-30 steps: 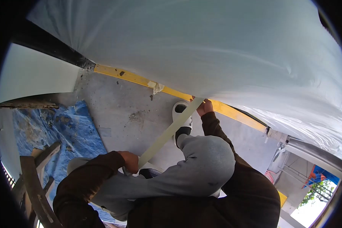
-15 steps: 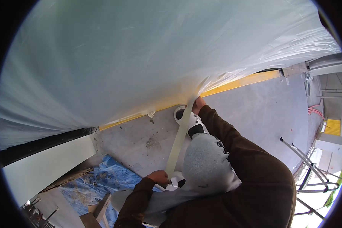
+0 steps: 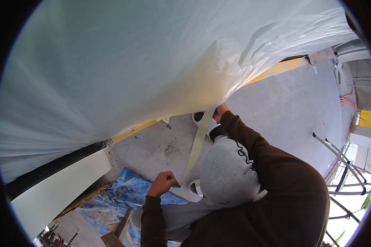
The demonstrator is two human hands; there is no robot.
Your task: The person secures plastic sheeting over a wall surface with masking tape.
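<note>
A long strip of pale tape [image 3: 197,150] stretches slantwise between my two hands. My left hand [image 3: 163,183] pinches its lower end, with thumb and fingers closed, above the blue tarp's edge. At the upper end, my right hand [image 3: 221,112] is closed on the tape, right at the lower edge of a translucent plastic sheet [image 3: 123,61]. Folds in the sheet run down toward that hand, and its edge bulges outward there. Part of the right hand's fingers is hidden behind the tape and sheet. Below the strip show my white shoes [image 3: 195,187] and a grey-clad knee [image 3: 224,168].
Along the sheet's foot runs a yellow board [image 3: 276,71] on the concrete floor [image 3: 284,107]. A crumpled blue tarp [image 3: 132,187] and wooden pieces [image 3: 121,226] lie at lower left, beside a pale panel [image 3: 66,183]. Metal ladder legs [image 3: 342,160] stand at right.
The sheet's lower edge has come outward toward me at my right hand, covering more of the yellow board. My left hand has risen slightly and turned. The tape now hangs in a slight curve.
</note>
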